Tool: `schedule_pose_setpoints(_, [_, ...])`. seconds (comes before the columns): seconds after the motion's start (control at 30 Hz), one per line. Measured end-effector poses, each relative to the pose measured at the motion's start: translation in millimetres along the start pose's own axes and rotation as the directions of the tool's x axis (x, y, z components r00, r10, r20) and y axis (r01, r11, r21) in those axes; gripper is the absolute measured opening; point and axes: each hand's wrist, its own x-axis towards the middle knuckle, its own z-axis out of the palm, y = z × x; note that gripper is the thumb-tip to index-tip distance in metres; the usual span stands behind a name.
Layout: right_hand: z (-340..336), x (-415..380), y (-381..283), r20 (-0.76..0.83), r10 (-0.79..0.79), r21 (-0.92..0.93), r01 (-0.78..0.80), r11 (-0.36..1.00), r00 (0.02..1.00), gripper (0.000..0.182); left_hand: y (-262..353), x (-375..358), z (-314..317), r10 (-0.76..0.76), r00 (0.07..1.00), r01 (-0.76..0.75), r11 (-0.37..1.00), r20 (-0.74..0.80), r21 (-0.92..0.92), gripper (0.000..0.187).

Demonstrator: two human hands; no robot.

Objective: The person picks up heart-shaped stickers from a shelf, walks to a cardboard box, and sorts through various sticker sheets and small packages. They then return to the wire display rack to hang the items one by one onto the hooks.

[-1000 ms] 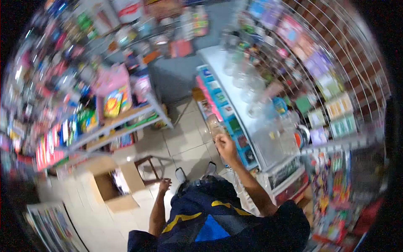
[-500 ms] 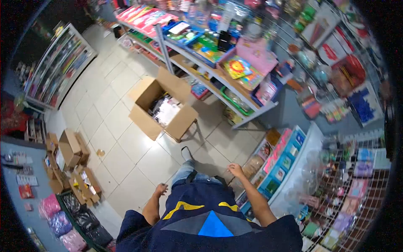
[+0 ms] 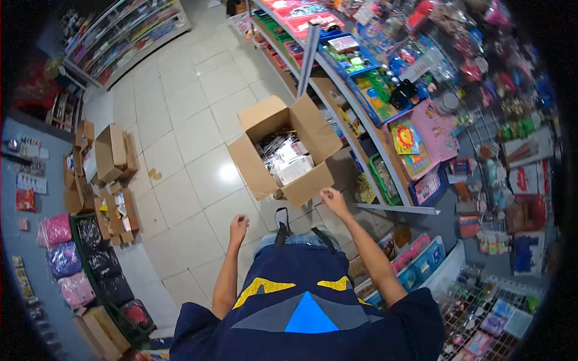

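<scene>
Right hand (image 3: 333, 198), grip loosely curled and empty, just below the open box (image 3: 288, 154); left hand (image 3: 238, 226) likewise empty.

Both bare arms reach forward and down from short dark-blue sleeves. The left hand (image 3: 238, 224) hangs lower and nearer the body, fingers loosely curled, holding nothing. The right arm stretches further out, its elbow nearly straight; the right hand (image 3: 330, 197) is palm down, fingers bent slightly inward, likewise empty.
</scene>
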Motion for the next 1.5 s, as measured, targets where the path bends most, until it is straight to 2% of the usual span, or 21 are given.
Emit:
schedule_pose_setpoints(0.07, [11, 29, -39, 0.050, -0.053, -0.032, 0.054, 0.998, 0.997, 0.022, 36, 17, 10, 0.132, 0.990, -0.126, 0.986, -0.048, 0.108, 0.025])
schedule_pose_setpoints(0.13, [20, 54, -76, 0.123, -0.064, -0.043, 0.070, 0.997, 0.990, 0.022, 61, 37, 25, 0.250, 0.960, -0.226, 0.958, -0.128, 0.176, 0.034])
schedule_pose_setpoints(0.23, [29, 105, -108, 0.239, -0.102, -0.146, 0.139, 0.980, 0.966, 0.020, 88, 58, 55, 0.121, 0.970, -0.123, 0.992, -0.212, 0.003, 0.054])
schedule_pose_setpoints(0.33, [45, 166, -102, 0.328, -0.151, -0.310, 0.257, 0.915, 0.933, 0.020, 131, 69, 83, -0.182, 0.973, 0.174, 0.982, -0.140, -0.073, 0.077])
schedule_pose_setpoints(0.4, [57, 215, -84, 0.397, -0.194, -0.383, 0.354, 0.853, 0.897, 0.021, 115, 89, 103, -0.079, 0.991, 0.083, 0.996, -0.111, 0.038, 0.083])
schedule_pose_setpoints(0.5, [81, 273, -75, 0.490, -0.103, -0.542, 0.395, 0.742, 0.866, 0.027, 96, 97, 122, -0.085, 0.995, 0.088, 0.995, -0.058, 0.049, 0.076])
schedule_pose_setpoints(0.6, [102, 324, -53, 0.574, -0.133, -0.546, 0.499, 0.673, 0.808, 0.033, 94, 98, 127, -0.172, 0.985, 0.174, 0.969, 0.030, -0.173, 0.062])
schedule_pose_setpoints(0.63, [110, 346, -38, 0.663, -0.103, -0.531, 0.563, 0.633, 0.741, 0.040, 101, 98, 126, -0.221, 0.974, 0.225, 0.949, 0.043, -0.220, 0.062])
schedule_pose_setpoints(0.7, [121, 364, -21, 0.706, -0.027, -0.575, 0.595, 0.562, 0.708, 0.039, 117, 94, 123, -0.315, 0.946, 0.324, 0.894, 0.080, -0.310, 0.064])
schedule_pose_setpoints(0.73, [127, 365, -17, 0.721, 0.037, -0.601, 0.597, 0.532, 0.692, 0.043, 109, 95, 121, -0.244, 0.967, 0.253, 0.939, 0.067, -0.234, 0.069])
schedule_pose_setpoints(0.8, [130, 364, -9, 0.734, 0.173, -0.650, 0.607, 0.457, 0.657, 0.051, 97, 94, 122, -0.228, 0.971, 0.238, 0.949, 0.073, -0.205, 0.070])
schedule_pose_setpoints(0.83, [130, 363, -9, 0.739, 0.183, -0.651, 0.619, 0.439, 0.648, 0.055, 104, 94, 120, -0.216, 0.973, 0.227, 0.955, 0.077, -0.191, 0.070])
schedule_pose_setpoints(0.9, [131, 358, -10, 0.751, 0.203, -0.650, 0.646, 0.401, 0.629, 0.064, 131, 92, 116, -0.299, 0.951, 0.310, 0.931, 0.082, -0.191, 0.070])
schedule_pose_setpoints(0.97, [127, 358, -27, 0.761, 0.265, -0.646, 0.655, 0.392, 0.592, 0.063, 131, 92, 116, -0.319, 0.945, 0.326, 0.925, 0.068, -0.197, 0.069])
schedule_pose_setpoints(1.03, [121, 356, -44, 0.778, 0.331, -0.629, 0.669, 0.397, 0.534, 0.061, 126, 93, 116, -0.242, 0.969, 0.248, 0.951, 0.056, -0.182, 0.068])
schedule_pose_setpoints(1.07, [119, 355, -40, 0.782, 0.303, -0.622, 0.648, 0.439, 0.545, 0.058, 123, 94, 117, -0.200, 0.978, 0.207, 0.963, 0.054, -0.175, 0.068])
schedule_pose_setpoints(1.17, [123, 358, -49, 0.736, 0.442, -0.675, 0.510, 0.533, 0.513, 0.057, 121, 91, 119, -0.223, 0.974, 0.226, 0.952, 0.040, -0.206, 0.067])
schedule_pose_setpoints(1.37, [141, 359, 2, 0.619, 0.252, -0.739, 0.442, 0.509, 0.744, 0.055, 122, 92, 119, -0.180, 0.983, 0.181, 0.958, 0.022, -0.221, 0.066])
schedule_pose_setpoints(1.5, [145, 361, 2, 0.633, 0.298, -0.716, 0.395, 0.576, 0.714, 0.056, 125, 91, 120, -0.170, 0.985, 0.165, 0.963, -0.001, -0.214, 0.063])
